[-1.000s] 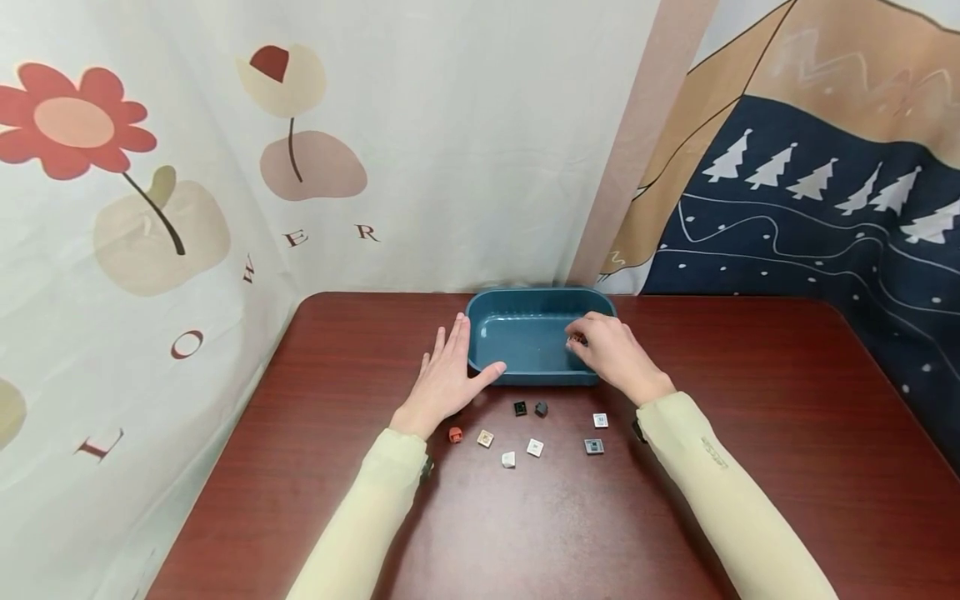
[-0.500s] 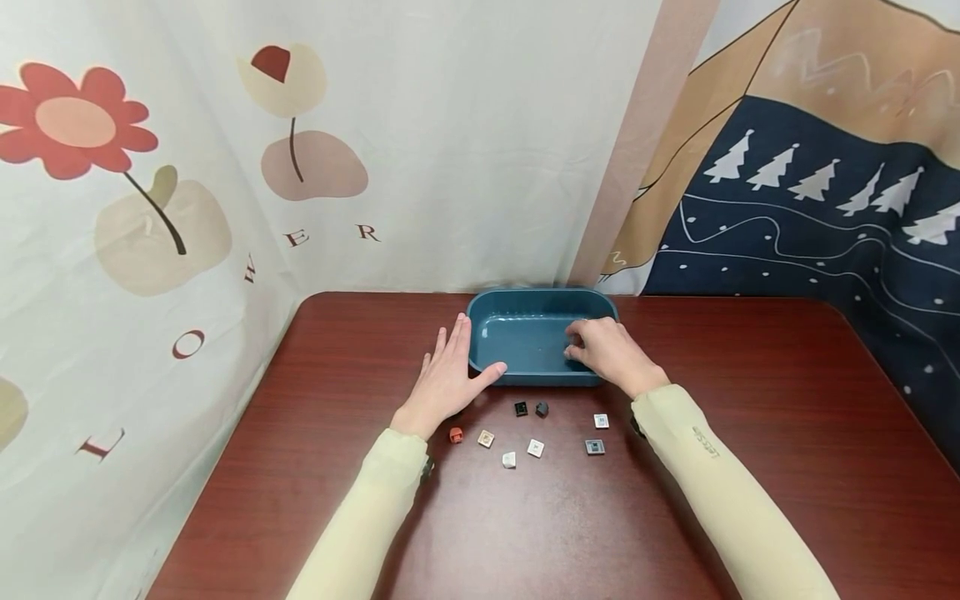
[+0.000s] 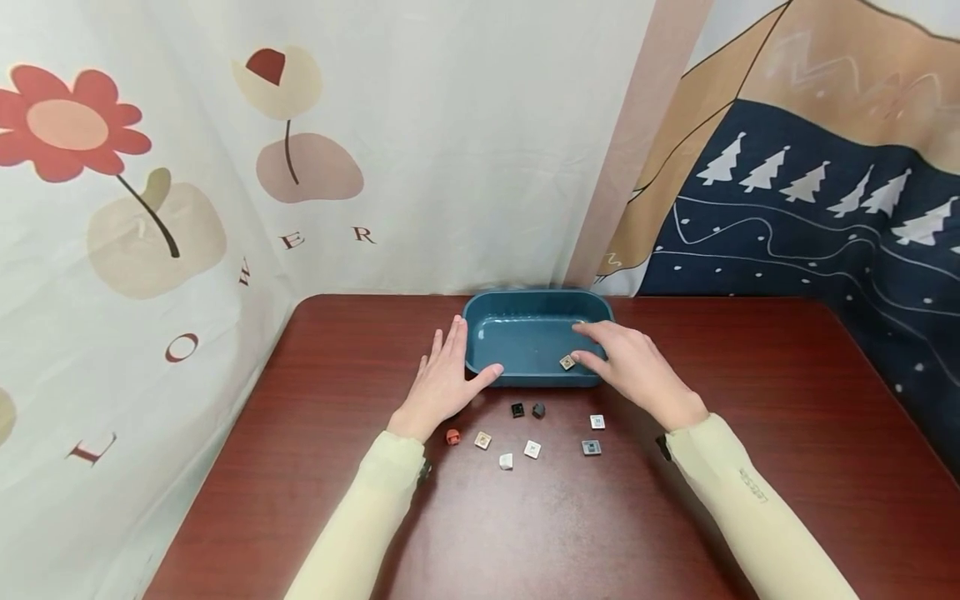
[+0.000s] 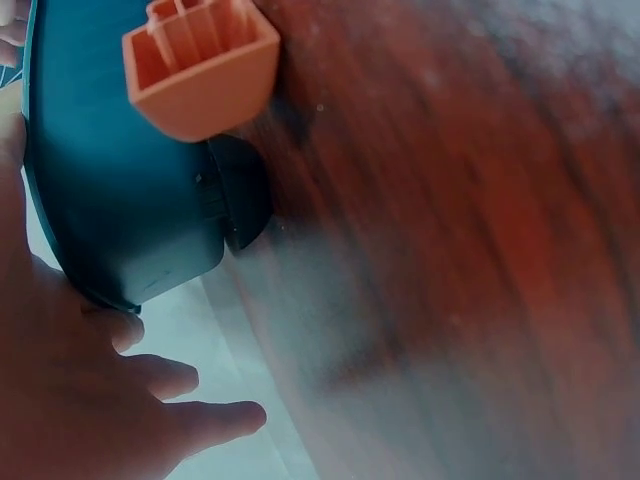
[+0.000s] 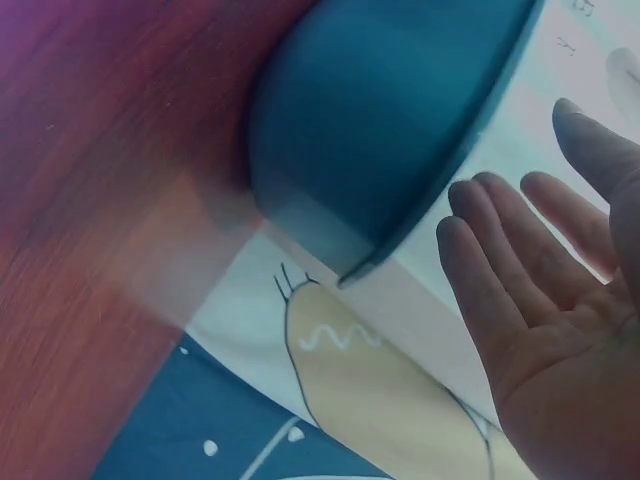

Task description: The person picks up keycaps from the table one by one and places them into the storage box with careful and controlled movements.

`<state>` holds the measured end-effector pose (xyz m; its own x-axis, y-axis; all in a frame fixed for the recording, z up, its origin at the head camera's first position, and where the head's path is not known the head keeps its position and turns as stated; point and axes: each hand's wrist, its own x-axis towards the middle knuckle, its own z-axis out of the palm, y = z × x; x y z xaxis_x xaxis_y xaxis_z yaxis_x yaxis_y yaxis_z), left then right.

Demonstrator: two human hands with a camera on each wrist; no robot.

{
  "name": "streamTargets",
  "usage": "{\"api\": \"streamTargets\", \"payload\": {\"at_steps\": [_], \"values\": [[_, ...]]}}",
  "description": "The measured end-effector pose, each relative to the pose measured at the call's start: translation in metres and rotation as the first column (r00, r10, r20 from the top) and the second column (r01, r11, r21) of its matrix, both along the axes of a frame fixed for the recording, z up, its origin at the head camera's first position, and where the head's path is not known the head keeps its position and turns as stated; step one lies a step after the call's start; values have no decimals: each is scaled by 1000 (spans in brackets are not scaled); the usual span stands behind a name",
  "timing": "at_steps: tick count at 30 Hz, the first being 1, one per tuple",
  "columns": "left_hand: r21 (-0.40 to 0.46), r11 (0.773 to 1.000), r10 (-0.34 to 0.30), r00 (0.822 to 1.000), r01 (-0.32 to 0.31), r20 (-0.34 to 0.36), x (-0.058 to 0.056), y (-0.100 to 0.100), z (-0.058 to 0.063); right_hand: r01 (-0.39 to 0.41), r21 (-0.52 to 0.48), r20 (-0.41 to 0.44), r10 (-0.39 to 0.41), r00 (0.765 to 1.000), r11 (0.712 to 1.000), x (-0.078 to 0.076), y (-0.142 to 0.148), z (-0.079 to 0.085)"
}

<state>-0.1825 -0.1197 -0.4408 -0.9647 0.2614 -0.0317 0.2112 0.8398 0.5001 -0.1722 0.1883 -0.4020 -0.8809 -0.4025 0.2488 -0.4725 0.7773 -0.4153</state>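
Observation:
A blue-green basin (image 3: 525, 379) stands at the back of the table. My left hand (image 3: 438, 387) rests against its left rim, fingers straight and thumb over the front edge. Over the basin's right side is my right hand (image 3: 637, 367), its thumb and fingers apart and nothing between them. A beige-brown keycap (image 3: 567, 362) lies on the basin floor near that thumb. The right wrist view shows the right hand (image 5: 560, 330) with extended fingers. In the left wrist view, an orange keycap (image 4: 205, 90) lies hollow side visible, with a black keycap (image 4: 238, 190) beyond it.
In front of the basin lie several more keycaps: a black one (image 3: 517, 410), a dark grey one (image 3: 538, 411), a white one (image 3: 532, 450), a beige one (image 3: 482, 440) and a grey-blue one (image 3: 591, 447). Printed curtains (image 3: 450, 167) hang behind the table.
My right hand has let go of the keycap, which now lies in the basin. Its fingers have spread and the hand has drawn back slightly to the right. The left hand stays in place.

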Motion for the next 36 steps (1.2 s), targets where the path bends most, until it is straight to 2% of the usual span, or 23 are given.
{"api": "streamTargets", "payload": {"at_steps": [5, 11, 16, 23, 36], "values": [[2, 1000, 6, 1000, -6, 7, 0, 1, -2, -25, 14, -80, 26, 996, 1000, 22, 6, -1], [4, 1000, 0, 1000, 0, 16, 1, 1, -3, -30, 38, -95, 34, 995, 999, 44, 12, -5], [8, 1000, 3, 1000, -3, 18, 1, 1, -3, -53, 54, -109, 58, 992, 997, 56, 15, -10], [10, 1000, 1, 1000, -1, 15, 1, 0, -3, -103, 101, -134, 116, 984, 990, 65, 19, -20], [19, 1000, 6, 1000, -6, 10, 0, 1, -3, -199, 215, -35, 211, 977, 956, 70, 19, -36]]}}
